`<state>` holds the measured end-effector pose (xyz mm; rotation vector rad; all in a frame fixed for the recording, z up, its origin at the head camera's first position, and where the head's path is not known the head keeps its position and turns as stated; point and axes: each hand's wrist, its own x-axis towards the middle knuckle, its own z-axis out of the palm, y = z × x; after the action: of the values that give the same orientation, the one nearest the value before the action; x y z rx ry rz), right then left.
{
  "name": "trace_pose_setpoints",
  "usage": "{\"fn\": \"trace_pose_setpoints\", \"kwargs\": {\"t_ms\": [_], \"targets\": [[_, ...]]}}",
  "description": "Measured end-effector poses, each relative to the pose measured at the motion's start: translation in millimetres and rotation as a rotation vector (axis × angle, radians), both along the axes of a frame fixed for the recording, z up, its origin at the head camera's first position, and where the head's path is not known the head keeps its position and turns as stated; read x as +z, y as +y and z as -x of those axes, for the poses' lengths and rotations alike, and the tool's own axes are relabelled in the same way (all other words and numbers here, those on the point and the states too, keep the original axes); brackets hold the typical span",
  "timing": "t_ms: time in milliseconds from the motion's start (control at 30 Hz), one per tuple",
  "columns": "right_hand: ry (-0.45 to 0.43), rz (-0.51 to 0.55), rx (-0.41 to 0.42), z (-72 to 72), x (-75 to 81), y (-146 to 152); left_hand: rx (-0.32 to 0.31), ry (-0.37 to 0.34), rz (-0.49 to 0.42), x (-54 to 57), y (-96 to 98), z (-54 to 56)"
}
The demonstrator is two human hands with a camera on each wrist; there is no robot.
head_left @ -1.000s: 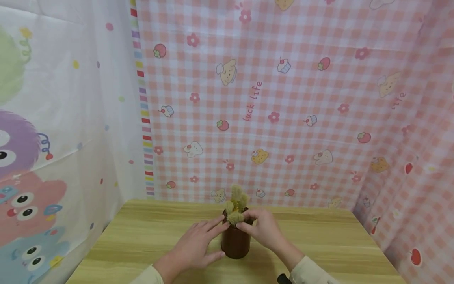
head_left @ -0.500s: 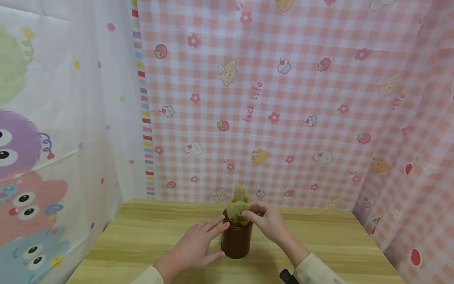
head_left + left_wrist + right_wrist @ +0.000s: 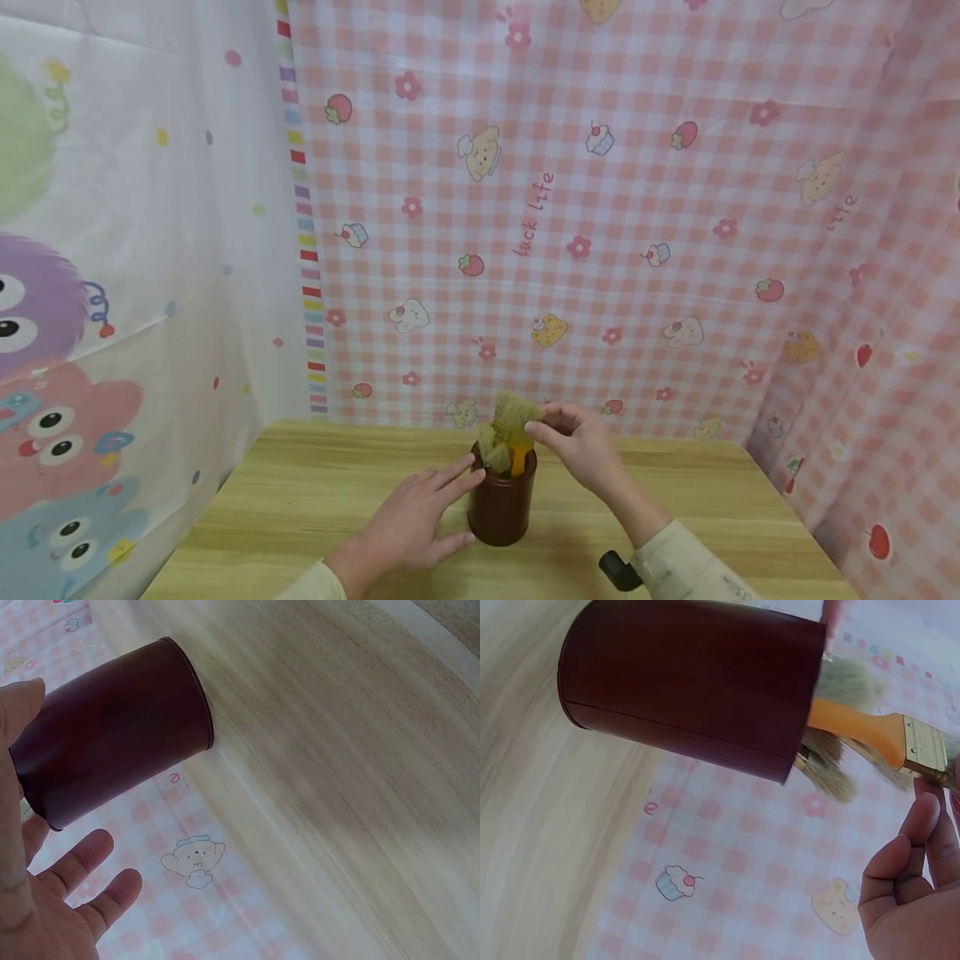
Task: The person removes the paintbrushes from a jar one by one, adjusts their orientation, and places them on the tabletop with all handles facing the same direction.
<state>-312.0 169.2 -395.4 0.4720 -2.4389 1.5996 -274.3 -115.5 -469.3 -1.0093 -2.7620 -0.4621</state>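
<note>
A dark brown cylindrical cup (image 3: 498,512) stands upright on the wooden table and holds several paintbrushes (image 3: 492,450), bristles up. My right hand (image 3: 581,446) pinches one flat paintbrush (image 3: 866,729) near its bristle end. That brush has an orange handle and a brass-coloured metal band. Its handle's lower part is still inside the cup, hidden by the wall. On the cup's left side lies my left hand (image 3: 412,512), with nearly straight fingers touching the rim and its thumb low beside the wall. In the left wrist view, the cup (image 3: 120,727) appears tilted by the camera angle.
The light wooden table (image 3: 300,475) reaches back to a pink checked cloth (image 3: 600,208). A white cloth (image 3: 202,250) with cartoon figures hangs at the left. A black object (image 3: 618,571) sits at the right sleeve.
My right hand has moved up and to the right from the cup's mouth. The pinched paintbrush has risen, so its orange handle now shows above the rim. My left hand has stayed put.
</note>
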Motion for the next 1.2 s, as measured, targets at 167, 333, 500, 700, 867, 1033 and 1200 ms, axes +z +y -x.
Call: {"fn": "trace_pose_setpoints", "kwargs": {"t_ms": [167,333,500,700,867,1033,1200], "targets": [[0.005,-0.007,-0.02,0.4,8.1,8,-0.009,0.009,0.0,-0.3,0.0,-0.1],[0.013,0.005,-0.039,-0.5,16.8,17,-0.013,-0.008,0.002,0.0,-0.5,0.4],[-0.044,0.021,-0.105,-1.6,23.5,27,-0.013,-0.036,0.0,0.6,-1.2,1.7],[-0.089,0.047,-0.15,-2.0,30.2,40,-0.002,-0.02,0.001,0.2,1.0,1.6],[-0.114,0.083,-0.165,-1.9,36.0,56,0.041,-0.007,-0.021,0.7,6.9,0.6],[-0.149,0.091,-0.177,-0.3,37.5,72,0.11,0.009,-0.071,-1.4,12.4,0.5],[-0.236,0.034,-0.176,4.8,22.1,87,0.213,0.027,-0.195,-2.3,20.9,4.1]]}}
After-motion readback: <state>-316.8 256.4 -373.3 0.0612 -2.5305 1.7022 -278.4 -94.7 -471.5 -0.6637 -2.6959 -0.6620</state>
